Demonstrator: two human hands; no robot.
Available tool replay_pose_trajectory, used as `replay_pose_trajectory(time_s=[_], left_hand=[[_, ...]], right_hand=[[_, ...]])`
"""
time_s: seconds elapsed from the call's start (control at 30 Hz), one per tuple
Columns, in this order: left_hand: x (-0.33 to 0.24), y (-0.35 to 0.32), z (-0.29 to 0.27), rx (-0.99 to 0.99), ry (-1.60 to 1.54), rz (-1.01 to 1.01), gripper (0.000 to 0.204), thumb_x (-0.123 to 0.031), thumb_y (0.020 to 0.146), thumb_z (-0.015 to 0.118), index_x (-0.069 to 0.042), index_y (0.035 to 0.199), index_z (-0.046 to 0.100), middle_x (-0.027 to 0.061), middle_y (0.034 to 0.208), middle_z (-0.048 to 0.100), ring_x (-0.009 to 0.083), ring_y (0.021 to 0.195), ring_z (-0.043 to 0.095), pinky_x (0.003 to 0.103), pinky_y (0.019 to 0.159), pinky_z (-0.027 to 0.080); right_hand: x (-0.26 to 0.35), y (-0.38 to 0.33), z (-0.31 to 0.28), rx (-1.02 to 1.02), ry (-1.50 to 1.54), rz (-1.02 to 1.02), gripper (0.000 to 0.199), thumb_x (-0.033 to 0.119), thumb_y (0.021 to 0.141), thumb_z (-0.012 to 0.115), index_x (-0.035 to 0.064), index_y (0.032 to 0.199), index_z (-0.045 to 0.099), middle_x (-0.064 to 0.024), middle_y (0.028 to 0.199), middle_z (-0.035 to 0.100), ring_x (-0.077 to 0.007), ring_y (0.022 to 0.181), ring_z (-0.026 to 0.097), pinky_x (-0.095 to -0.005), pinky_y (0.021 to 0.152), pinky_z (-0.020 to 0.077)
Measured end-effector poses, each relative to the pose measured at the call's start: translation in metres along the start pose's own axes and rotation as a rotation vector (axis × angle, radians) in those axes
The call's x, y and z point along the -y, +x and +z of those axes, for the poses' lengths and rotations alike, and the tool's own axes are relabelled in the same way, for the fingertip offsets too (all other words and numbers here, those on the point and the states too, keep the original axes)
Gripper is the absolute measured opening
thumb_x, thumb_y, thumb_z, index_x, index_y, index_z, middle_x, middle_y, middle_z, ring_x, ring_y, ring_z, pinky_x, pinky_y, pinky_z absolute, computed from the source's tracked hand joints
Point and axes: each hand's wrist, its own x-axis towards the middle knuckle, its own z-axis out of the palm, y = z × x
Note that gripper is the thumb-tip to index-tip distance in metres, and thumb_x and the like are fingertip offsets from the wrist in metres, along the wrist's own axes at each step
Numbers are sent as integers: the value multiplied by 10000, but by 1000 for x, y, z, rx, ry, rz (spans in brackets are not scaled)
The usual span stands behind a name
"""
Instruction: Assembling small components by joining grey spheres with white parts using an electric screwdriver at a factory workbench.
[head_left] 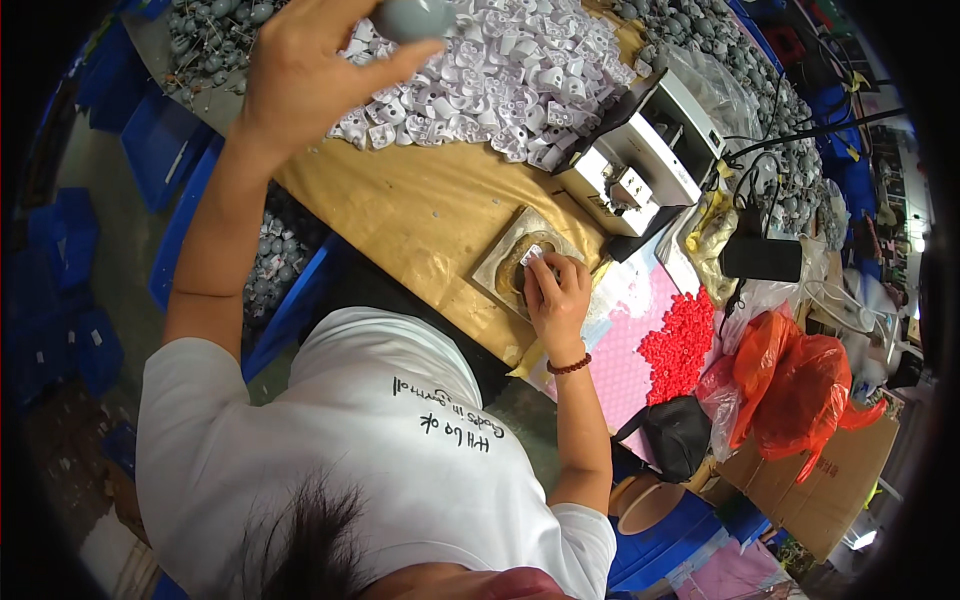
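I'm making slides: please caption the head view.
Left hand holding a grey ball near heaped white plastic parts, right hand at a small white piece on a square beige block.

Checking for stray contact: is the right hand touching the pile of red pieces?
Apart. The head view shows it: a strip of pink sheet lies in plain sight between the right hand and the red pieces.

- Blue plastic bins at the far left, some farther ones too dim to make out
- A pink sheet on the right-hand side
- A heap of small red pieces lying on it
- A black bag just below the heap
- A crumpled red plastic bag (glossy, partly see-through) overlapping a brown cardboard box
- A black rectangular case above them
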Motion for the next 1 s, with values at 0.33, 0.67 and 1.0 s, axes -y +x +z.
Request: replay_pose_trajectory(time_s=[0.33,0.67,1.0], left_hand=[[-93,-51,68,395,-939,-92,513,-113,724,842,-53,1122,524,97,1063,603,262,953,619,379,846,500],[-105,-140,114,576,-835,-564,411,-115,763,795,-57,1080,539,85,1025,586,236,926,602,347,786,487],[-99,-163,127,698,-645,-489,391,-208,791,749,-82,1084,525,120,1026,606,333,964,604,421,825,488]], right_hand=[[22,34,-69,42,1077,200,698,171,798,781,-32,1378,450,-178,1333,537,-278,1236,521,-407,1076,366],[19,-6,-56,254,897,884,227,45,939,653,-20,1157,648,-39,865,666,-77,685,612,-234,605,509],[9,16,-14,89,87,154,128,13,833,713,54,955,717,-101,905,663,-257,712,660,-331,607,531]])
